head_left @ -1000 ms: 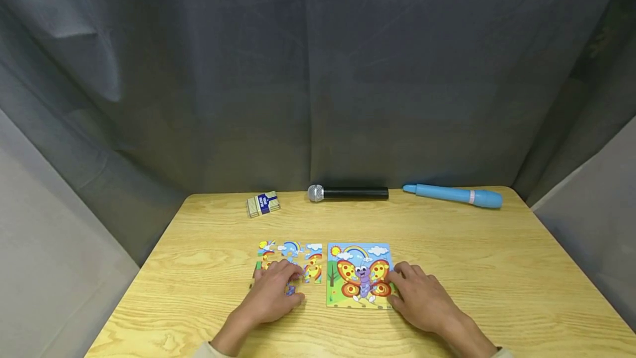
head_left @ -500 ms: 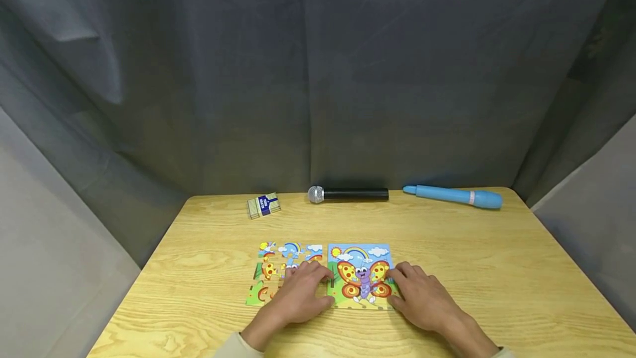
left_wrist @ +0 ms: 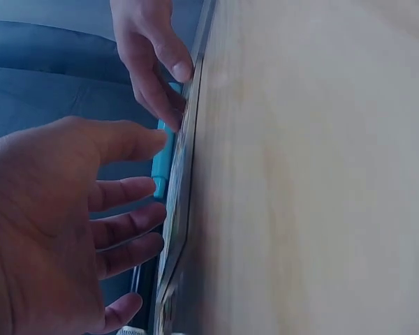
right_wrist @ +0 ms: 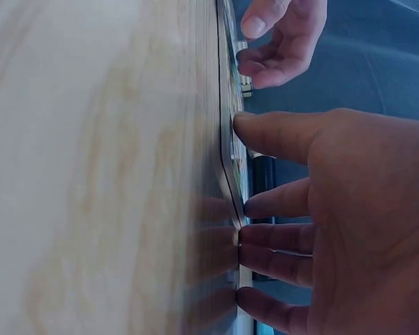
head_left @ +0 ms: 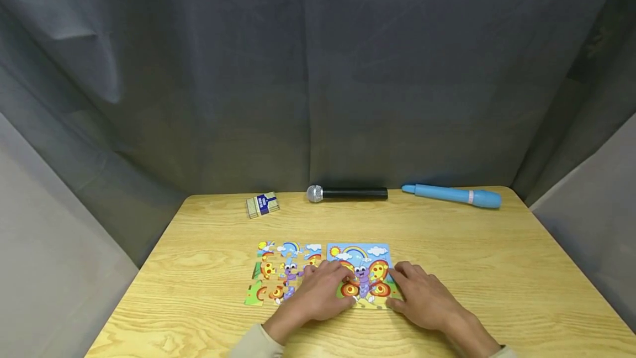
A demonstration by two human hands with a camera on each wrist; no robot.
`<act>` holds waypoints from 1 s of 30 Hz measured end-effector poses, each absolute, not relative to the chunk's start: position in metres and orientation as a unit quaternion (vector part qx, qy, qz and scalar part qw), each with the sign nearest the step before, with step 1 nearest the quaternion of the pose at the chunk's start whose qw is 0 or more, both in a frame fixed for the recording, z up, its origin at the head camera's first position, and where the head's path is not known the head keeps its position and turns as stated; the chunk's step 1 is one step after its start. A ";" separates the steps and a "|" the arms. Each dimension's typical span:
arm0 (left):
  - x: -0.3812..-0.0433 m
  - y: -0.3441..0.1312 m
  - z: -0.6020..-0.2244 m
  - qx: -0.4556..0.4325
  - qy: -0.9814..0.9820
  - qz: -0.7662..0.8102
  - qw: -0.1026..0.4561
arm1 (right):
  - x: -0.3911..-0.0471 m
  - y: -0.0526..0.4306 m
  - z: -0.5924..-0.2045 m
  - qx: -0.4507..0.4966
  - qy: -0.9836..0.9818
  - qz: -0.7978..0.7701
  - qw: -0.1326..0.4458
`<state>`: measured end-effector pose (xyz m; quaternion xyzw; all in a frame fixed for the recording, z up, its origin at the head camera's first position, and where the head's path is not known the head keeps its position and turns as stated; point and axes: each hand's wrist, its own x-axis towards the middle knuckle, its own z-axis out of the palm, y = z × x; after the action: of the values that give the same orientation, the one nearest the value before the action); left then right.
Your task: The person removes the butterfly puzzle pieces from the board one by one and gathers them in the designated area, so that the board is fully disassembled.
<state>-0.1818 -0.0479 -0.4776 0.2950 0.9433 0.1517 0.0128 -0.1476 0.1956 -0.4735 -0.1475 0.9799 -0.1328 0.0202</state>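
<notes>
A square butterfly picture board (head_left: 371, 283) lies flat on the table in the head view. My left hand (head_left: 325, 293) hovers over its left side and covers part of the picture; in the left wrist view the fingers are spread and hold nothing. At the board's right edge is my right hand (head_left: 424, 298), its thumb and fingertips resting on the board and beside it, fingers fairly straight. Left of the board lie several loose butterfly puzzle pieces, laid out in rows with gaps; a green corner piece (head_left: 254, 293) is nearest the front. My left hand and forearm hide some pieces.
Along the back of the wooden table (head_left: 199, 247) lie a pack of sticks with a blue band (head_left: 263, 204), a black microphone (head_left: 354, 194) with a silver head, and a light blue wand-shaped object (head_left: 447, 194). A dark curtain (head_left: 248, 98) hangs behind.
My left hand has moved right, from above the loose pieces to above the board's left side, uncovering pieces on the left. My right hand has stayed at the board's right edge.
</notes>
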 end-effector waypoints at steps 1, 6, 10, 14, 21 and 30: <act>-0.182 -0.046 -0.478 0.297 0.942 0.154 0.013 | -0.148 0.196 -0.473 -0.148 0.980 -0.133 0.021; -0.183 -0.036 -0.477 0.302 0.940 0.157 0.015 | -0.148 0.196 -0.472 -0.153 0.979 -0.136 0.025; -0.183 -0.028 -0.477 0.304 0.941 0.144 0.021 | -0.147 0.197 -0.471 -0.158 0.978 -0.135 0.024; -0.183 -0.018 -0.477 0.311 0.942 0.127 0.028 | -0.147 0.198 -0.470 -0.163 0.977 -0.132 0.021; -0.183 -0.006 -0.478 0.308 0.942 0.125 0.042 | -0.147 0.197 -0.471 -0.163 0.978 -0.132 0.021; -0.184 -0.002 -0.478 0.297 0.945 0.132 0.039 | -0.147 0.198 -0.471 -0.163 0.979 -0.123 0.014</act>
<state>-0.1836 -0.0022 -0.4777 0.2970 0.9449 0.1318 0.0390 -0.1470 0.1977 -0.4715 -0.1631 0.9789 -0.1226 0.0144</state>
